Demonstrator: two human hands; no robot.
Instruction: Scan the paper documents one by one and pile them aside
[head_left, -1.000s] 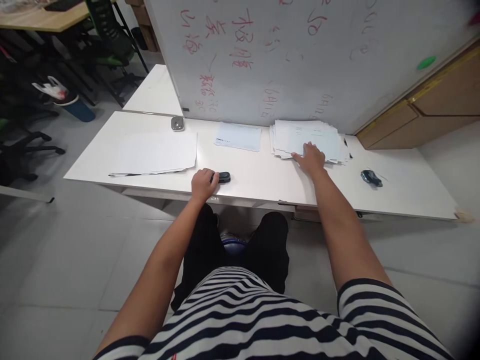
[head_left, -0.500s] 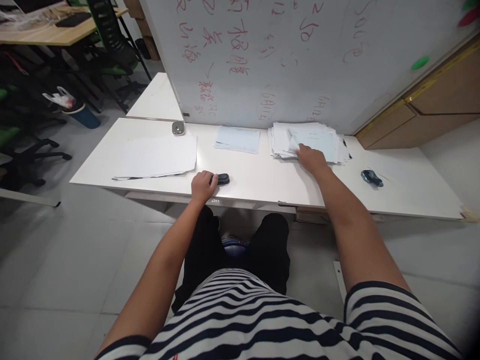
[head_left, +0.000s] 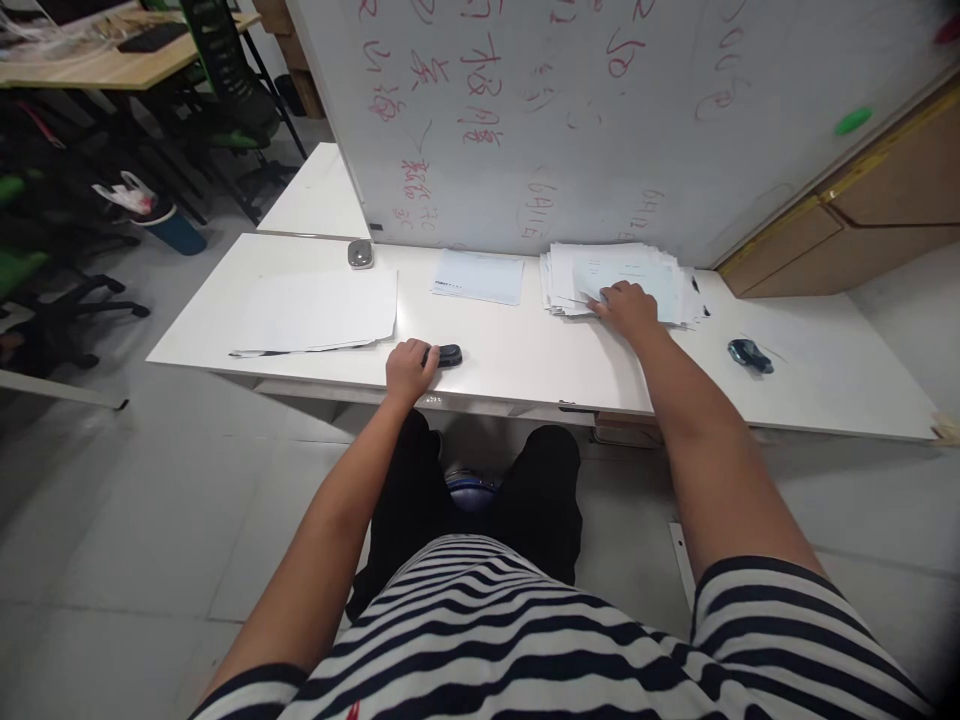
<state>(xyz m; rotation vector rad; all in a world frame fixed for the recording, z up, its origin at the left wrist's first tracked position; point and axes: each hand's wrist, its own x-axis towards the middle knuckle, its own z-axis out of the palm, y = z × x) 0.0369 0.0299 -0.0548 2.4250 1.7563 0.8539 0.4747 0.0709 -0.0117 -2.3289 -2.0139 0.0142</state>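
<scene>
Both my hands rest on the white table (head_left: 540,350), under a whiteboard (head_left: 525,110) scrawled in red.

At the table's left end lies a large blank sheet (head_left: 319,312), with a small grey puck (head_left: 360,254) at the back edge. My left hand (head_left: 409,368) sits at the table's front edge, fingers curled round the near end of a black stapler (head_left: 450,355). Toward the table's back, mid-way, is a pale blue slip (head_left: 478,277) whose print is too small to read. Right of the table's middle, my right hand (head_left: 630,305) lies spread flat on a loose stack of papers (head_left: 637,268). A small dark thing (head_left: 748,354) rests near the table's right end. I cannot make out the board's red handwriting.
</scene>
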